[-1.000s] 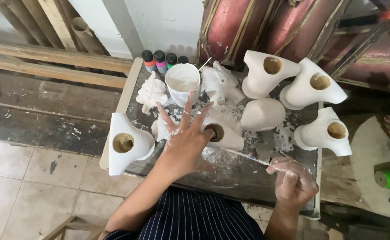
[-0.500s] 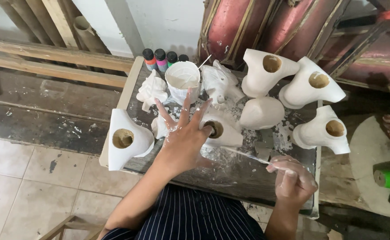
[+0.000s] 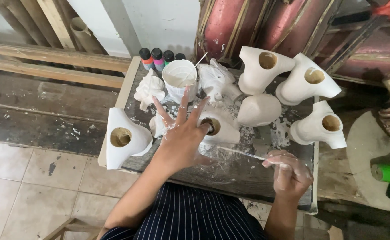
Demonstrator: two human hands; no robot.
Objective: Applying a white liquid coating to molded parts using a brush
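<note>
Right hand (image 3: 289, 172) is closed around the handle end of a thin white-coated brush (image 3: 244, 154), whose shaft runs up and to the left across the tabletop (image 3: 230, 171). Left hand (image 3: 182, 135) is open, fingers spread, with its fingertips resting on a white plaster figure (image 3: 219, 129) that lies on its side, the round base hole facing the hand. The brush tip ends just short of this figure, below it.

Judged procedure for this step: keep the spread left hand pressing lightly, so the figure does not roll while the brush works. Load the brush sparingly; white splashes already cover the tabletop around both hands. Grip near the handle end limits control, so a shorter hold would likely steady the tip.

Left of the left hand, a second white figure (image 3: 124, 138) stands at the tabletop edge, overhanging slightly; it could be knocked off by the forearm. Beyond the fingertips stands a white cup of paint (image 3: 179, 80) with a stick in it, flanked by a small white figurine (image 3: 148, 90) and another figure (image 3: 217, 81). Four more white figures lie beyond the right hand. Farthest, behind the cup, small paint bottles (image 3: 159, 58) with coloured bodies stand in a row.
</note>
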